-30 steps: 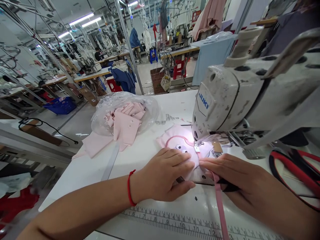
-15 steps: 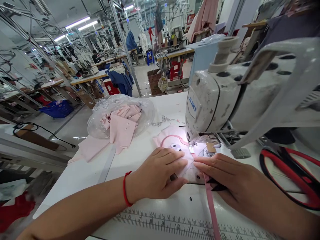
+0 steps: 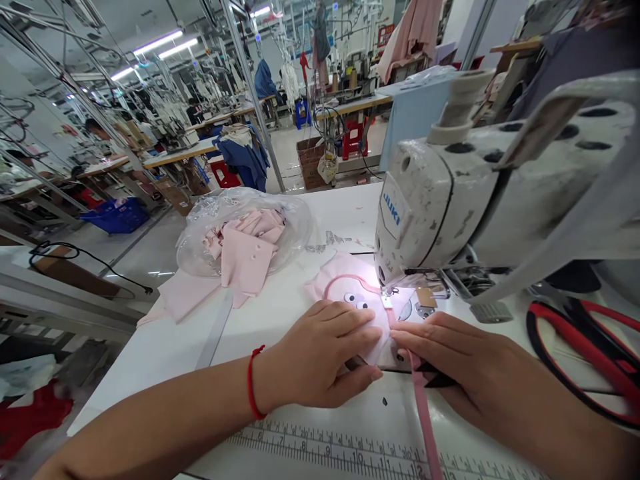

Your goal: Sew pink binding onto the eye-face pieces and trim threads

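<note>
My left hand [image 3: 320, 350] lies palm down with its fingers stretched out on a pale pink fabric piece [image 3: 320, 283] printed with round eye shapes. A narrow darker pink tape [image 3: 424, 413] forms a curve on the fabric and passes under the presser foot [image 3: 387, 301] of a white sewing machine [image 3: 415, 213]. Close in front of the foot, my right hand [image 3: 465, 353] pinches the tape, whose tail hangs toward me across the table. A black pointed tool [image 3: 440, 379] sticks out beneath the right palm; the rest of it is hidden.
Red-and-black scissors [image 3: 595, 353] lie at the right. On the left, a clear plastic bag [image 3: 193, 243] holds pink fabric pieces, with others beside it. A printed ruler scale [image 3: 310, 447] runs along the front of the white table [image 3: 150, 373]. Other sewing stations stand behind.
The view has shifted slightly, so the machine sits a little further right. Both hands keep nearly the same places by the presser foot; no clear movement of the fabric shows.
</note>
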`<state>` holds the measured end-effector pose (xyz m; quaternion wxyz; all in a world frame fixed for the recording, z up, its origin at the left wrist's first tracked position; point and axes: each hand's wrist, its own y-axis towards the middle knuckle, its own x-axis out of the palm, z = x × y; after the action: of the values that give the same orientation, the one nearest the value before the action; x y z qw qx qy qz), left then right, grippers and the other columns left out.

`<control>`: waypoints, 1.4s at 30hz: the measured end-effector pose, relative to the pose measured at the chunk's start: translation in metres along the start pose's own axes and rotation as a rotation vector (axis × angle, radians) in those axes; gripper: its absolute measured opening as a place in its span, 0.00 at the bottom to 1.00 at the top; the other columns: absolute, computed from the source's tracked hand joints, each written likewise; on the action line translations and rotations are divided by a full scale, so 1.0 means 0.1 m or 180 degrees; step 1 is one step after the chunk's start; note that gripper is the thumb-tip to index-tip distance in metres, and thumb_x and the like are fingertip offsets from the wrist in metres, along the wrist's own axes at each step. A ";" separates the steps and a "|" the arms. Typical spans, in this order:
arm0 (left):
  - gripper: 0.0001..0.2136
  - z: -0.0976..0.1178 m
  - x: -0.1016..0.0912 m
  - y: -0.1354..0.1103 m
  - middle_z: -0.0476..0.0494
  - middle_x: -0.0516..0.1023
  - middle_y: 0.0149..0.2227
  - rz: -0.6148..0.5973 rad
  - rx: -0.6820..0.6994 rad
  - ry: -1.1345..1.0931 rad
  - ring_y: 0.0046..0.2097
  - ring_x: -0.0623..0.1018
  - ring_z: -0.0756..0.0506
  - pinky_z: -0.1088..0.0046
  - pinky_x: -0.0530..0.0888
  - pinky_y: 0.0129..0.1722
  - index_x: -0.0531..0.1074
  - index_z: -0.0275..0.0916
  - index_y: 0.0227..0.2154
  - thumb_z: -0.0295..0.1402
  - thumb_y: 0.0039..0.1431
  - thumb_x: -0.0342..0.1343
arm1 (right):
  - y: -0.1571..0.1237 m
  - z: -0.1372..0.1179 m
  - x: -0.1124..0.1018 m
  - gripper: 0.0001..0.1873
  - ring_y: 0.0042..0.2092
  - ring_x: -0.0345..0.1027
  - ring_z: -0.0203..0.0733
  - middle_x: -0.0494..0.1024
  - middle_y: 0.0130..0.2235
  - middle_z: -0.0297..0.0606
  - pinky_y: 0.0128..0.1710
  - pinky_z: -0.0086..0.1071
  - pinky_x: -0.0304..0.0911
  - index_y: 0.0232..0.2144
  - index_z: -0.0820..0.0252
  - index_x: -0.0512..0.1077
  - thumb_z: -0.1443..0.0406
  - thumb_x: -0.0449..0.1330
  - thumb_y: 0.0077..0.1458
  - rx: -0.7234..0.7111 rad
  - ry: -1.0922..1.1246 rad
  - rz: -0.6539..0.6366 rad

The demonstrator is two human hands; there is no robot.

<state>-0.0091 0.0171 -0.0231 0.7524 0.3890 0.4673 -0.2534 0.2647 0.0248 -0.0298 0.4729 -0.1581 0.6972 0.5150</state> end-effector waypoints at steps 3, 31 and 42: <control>0.21 -0.01 0.00 0.00 0.33 0.81 0.61 -0.0006 -0.0011 -0.0007 0.58 0.80 0.36 0.52 0.78 0.57 0.73 0.35 0.59 0.45 0.77 0.49 | 0.06 -0.03 -0.03 0.25 0.44 0.87 0.46 0.90 0.47 0.39 0.48 0.45 0.85 0.50 0.59 0.76 0.78 0.49 0.55 -0.0056 -0.0048 -0.0001; 0.21 -0.04 0.04 0.02 0.29 0.80 0.61 0.0123 0.0183 -0.0250 0.62 0.79 0.35 0.52 0.77 0.63 0.71 0.34 0.60 0.45 0.77 0.49 | -0.22 0.06 0.21 0.25 0.52 0.83 0.50 0.87 0.52 0.41 0.59 0.49 0.78 0.58 0.55 0.76 0.73 0.54 0.62 0.0276 0.0432 -0.0133; 0.21 -0.04 0.00 0.03 0.30 0.78 0.64 0.0051 0.0020 -0.0240 0.64 0.78 0.35 0.52 0.78 0.62 0.70 0.34 0.63 0.43 0.78 0.48 | -0.18 0.06 0.16 0.23 0.49 0.85 0.53 0.86 0.55 0.43 0.44 0.49 0.83 0.58 0.54 0.73 0.73 0.52 0.64 0.0410 0.0447 -0.0160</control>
<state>-0.0089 0.0222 -0.0232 0.7702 0.3853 0.4347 -0.2633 0.2726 0.0266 -0.0530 0.4448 -0.1805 0.7561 0.4448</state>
